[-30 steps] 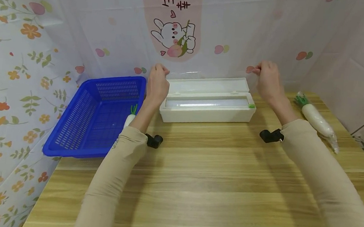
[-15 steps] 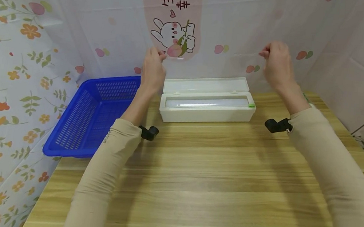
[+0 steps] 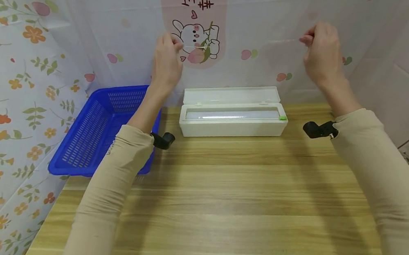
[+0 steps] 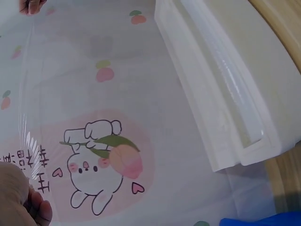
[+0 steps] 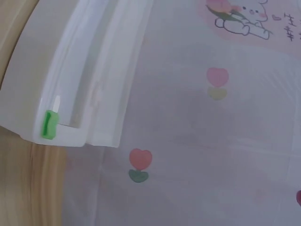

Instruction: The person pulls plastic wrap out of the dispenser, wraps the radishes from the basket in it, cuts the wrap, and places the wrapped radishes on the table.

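Both hands are raised in front of the patterned wall covering, well apart. My left hand (image 3: 168,60) pinches one end of a clear sheet of cling film (image 3: 195,47), which shows as a thin bright edge and, in the left wrist view, as shiny wrinkles beside the fingers. The other end is pinched by my right hand (image 3: 323,52), higher and to the right; its fingertips show at the top of the left wrist view. Below stands a white cling film box (image 3: 232,127), its lid (image 3: 231,96) tipped back and a film roll inside. A green cutter slide (image 5: 49,124) sits at its right end.
A blue plastic basket (image 3: 74,171) stands at the table's left, partly behind my left forearm. The wall covering (image 3: 259,22) rises close behind the box. Wood tabletop (image 3: 226,211) spreads in front. Black camera mounts (image 3: 164,140) stick out from both wrists.
Both hands have risen and drawn slightly apart, the right one higher, lifting the cling film. My forearms now cover the white radishes seen earlier. The box and basket have stayed put.
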Motion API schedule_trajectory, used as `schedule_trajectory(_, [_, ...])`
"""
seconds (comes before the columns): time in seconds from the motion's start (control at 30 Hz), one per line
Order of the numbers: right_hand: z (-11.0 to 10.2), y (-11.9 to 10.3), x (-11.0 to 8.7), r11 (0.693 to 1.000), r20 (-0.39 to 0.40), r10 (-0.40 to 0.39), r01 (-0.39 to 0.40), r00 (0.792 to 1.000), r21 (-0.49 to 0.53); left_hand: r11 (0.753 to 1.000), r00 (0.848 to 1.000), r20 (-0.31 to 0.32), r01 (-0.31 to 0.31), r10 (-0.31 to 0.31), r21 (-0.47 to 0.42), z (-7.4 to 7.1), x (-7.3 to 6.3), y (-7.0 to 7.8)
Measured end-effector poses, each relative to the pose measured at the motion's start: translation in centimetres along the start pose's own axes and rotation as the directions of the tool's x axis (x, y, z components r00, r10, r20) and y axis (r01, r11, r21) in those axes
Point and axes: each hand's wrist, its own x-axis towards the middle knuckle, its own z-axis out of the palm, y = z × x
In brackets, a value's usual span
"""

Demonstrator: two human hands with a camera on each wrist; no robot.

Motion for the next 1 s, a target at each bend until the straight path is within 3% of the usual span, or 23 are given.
schedule_trajectory(0.37, [-1.2, -0.4, 1.0, 0.998, -0.084, -0.058, 0.060, 0.995, 0.017, 1.000, 0.999, -0.038, -0.011, 0.011, -0.014, -1.4, 0.8, 1.4])
schedule_trajectory(0.6, [-1.6, -0.6, 1.1, 0.997, -0.124, -0.069, 0.074, 0.990, 0.034, 0.996, 0.999, -0.038, -0.010, 0.007, -0.084, -2.0, 0.9, 1.6])
schedule_trajectory(0.83, [-2.4, -0.7, 0.4, 0.988, -0.124, -0.145, 0.150, 0.982, 0.031, 0.977, 0.993, -0.047, -0.116, 0.109, -0.177, -2.6, -0.1, 1.2])
schedule_trajectory(1.0, [-3.4, -0.8, -0.6, 0.976, -0.114, -0.210, 0.215, 0.971, 0.033, 0.949, 0.972, -0.099, -0.230, 0.213, -0.214, -2.8, -1.2, 0.7])
